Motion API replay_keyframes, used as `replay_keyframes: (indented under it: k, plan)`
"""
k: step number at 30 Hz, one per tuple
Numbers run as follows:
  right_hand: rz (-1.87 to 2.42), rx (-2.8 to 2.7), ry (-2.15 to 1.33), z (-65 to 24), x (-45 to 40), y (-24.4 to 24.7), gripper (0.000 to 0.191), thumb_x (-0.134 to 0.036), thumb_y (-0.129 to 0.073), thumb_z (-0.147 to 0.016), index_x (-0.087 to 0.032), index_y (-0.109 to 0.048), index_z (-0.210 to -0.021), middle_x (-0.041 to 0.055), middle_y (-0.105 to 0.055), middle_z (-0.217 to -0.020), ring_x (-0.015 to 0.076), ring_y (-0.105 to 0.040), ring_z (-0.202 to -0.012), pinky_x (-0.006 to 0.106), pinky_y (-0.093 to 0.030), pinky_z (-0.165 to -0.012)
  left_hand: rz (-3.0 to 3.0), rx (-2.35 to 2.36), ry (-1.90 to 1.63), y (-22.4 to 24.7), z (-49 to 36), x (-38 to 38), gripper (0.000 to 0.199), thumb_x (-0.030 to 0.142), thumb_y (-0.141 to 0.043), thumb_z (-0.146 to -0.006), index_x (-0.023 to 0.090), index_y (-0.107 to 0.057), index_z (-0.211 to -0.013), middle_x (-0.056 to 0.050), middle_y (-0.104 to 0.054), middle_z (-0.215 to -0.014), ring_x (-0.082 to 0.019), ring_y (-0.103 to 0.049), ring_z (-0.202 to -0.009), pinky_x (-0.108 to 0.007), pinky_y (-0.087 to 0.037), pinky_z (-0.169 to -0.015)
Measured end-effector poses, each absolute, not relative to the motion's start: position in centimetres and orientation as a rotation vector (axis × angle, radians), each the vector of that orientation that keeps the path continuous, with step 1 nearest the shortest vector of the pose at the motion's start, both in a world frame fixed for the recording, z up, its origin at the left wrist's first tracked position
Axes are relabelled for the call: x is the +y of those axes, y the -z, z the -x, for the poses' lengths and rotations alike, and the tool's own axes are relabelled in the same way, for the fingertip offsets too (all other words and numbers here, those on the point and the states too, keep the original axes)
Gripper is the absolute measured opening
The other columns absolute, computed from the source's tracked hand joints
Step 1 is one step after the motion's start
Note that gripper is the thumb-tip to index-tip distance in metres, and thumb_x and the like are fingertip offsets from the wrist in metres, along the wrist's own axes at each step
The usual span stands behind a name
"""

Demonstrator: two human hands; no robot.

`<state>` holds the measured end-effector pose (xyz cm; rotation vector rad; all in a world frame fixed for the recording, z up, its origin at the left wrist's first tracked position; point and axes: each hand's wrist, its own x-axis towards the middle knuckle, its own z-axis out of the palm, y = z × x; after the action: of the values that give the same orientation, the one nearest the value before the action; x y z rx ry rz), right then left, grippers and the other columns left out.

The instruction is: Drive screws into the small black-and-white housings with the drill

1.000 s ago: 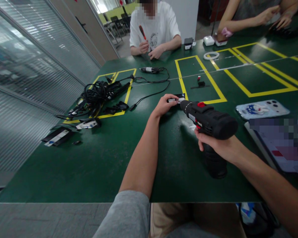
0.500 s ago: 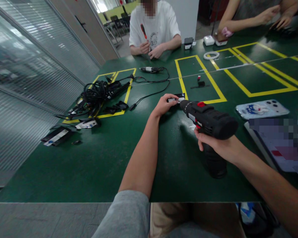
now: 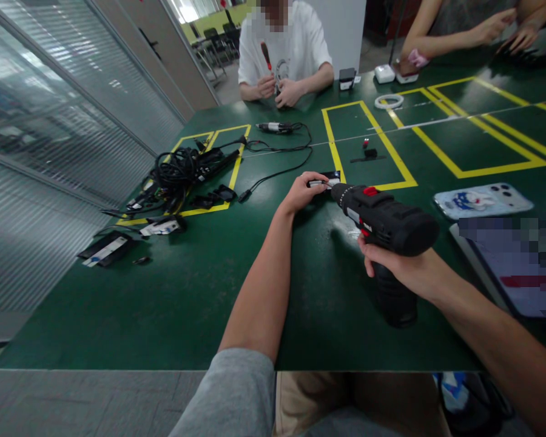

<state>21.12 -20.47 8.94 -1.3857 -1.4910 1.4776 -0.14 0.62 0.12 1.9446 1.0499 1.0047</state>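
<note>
My right hand point(image 3: 391, 261) is wrapped round the grip of a black cordless drill point(image 3: 386, 218) with red switches. The drill points left and away, its chuck point(image 3: 340, 193) close to my left fingertips. With its fingers closed, my left hand point(image 3: 304, 191) holds a small dark piece with a white label point(image 3: 333, 176) against the green table. The drill's tip meets or nearly meets this piece; my fingers and the chuck hide the exact contact. What kind of piece it is I cannot make out.
Tangled black cables point(image 3: 182, 173) lie at the left, with a black box point(image 3: 107, 249) nearer me. A pen-shaped tool point(image 3: 273, 127) with a cord lies farther back. At the right are a phone point(image 3: 482, 200) and a tablet-like device point(image 3: 505, 261). Across the table a person holds a screwdriver point(image 3: 266, 56).
My hands, the drill and the small piece hold nearly the same position. The view has shifted very slightly. Across the table, the person's hands and screwdriver have moved a little.
</note>
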Motion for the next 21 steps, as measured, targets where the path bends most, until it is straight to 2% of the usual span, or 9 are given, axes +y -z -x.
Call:
replay_keyframes:
  k: [21]
  plan:
    - [1.411, -1.466, -1.480, -21.01, -20.47, -9.08, 0.005, -0.027, -0.062, -0.080, -0.022, -0.060, -0.080, -0.0028, -0.063, -0.060, 0.0176, -0.061, -0.063, 0.036, -0.047, -0.076, -1.925, 1.047, -1.011, 0.24, 0.21, 0.84, 0.026, 0.030, -0.068, -0.074, 0.019, -0.073, -0.097, -0.006, -0.067, -0.108, -0.020, -0.059, -0.106, -0.037, -0.042, -0.102]
